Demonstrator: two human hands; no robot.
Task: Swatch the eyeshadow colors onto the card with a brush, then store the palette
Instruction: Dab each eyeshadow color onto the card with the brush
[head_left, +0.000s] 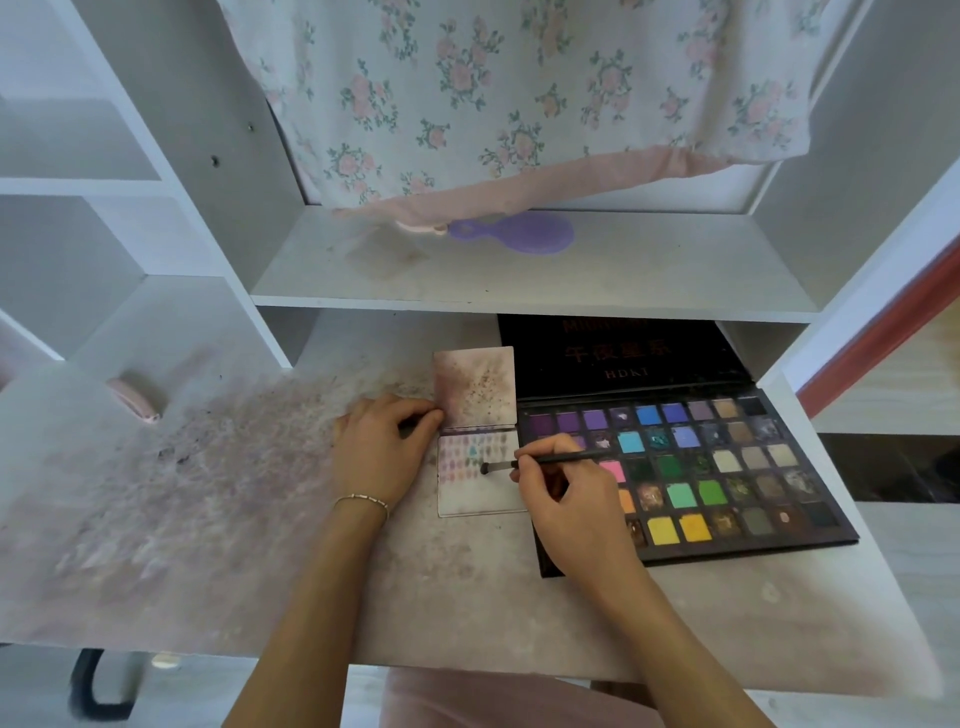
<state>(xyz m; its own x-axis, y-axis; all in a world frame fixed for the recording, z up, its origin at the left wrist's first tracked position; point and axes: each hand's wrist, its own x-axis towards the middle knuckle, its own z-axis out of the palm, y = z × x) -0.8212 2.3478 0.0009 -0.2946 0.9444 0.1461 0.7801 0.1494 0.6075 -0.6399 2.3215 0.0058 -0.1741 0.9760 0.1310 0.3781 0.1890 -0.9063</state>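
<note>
Item 1. Pink rounded object (134, 397), far left of the desk (260, 571), lying at the edge of a stained, dusty patch of the surface; what it is cannot be told.

Item 2. Left hand (382, 447), resting on the desk just left of the card. Fingers are curled, with the fingertips pinching the card's left edge at the fold. A thin bracelet (362, 501) circles the wrist.

Item 3. Card (480, 493), pale and folded, lying on the desk between the left hand and the palette and touching the palette's left side. The upper flap (475, 387) stands tilted up and is smudged brown-pink. The lower half lies flat and carries rows of small colour swatches across its upper left part.

Item 4. Brush (540, 461), dark and slim, lying almost level. Its bristle tip sits on the lower half of the card just right of the swatches; the handle runs right over the palette.

Item 5. Right hand (563, 499), fingers closed round the brush in a pen grip near the ferrule, the hand covering the palette's lower left corner.

Item 6. Eyeshadow palette (727, 473), open on the right of the desk. Black lid (623, 353) leans back under the shelf, with "HDKI" printed. Pans run in rows: purples and blues on top, greens and neutrals midway, yellows below.

Item 7. Purple hand mirror or brush (519, 234), on the shelf (519, 280) above, partly under a floral cloth (519, 93).
</note>
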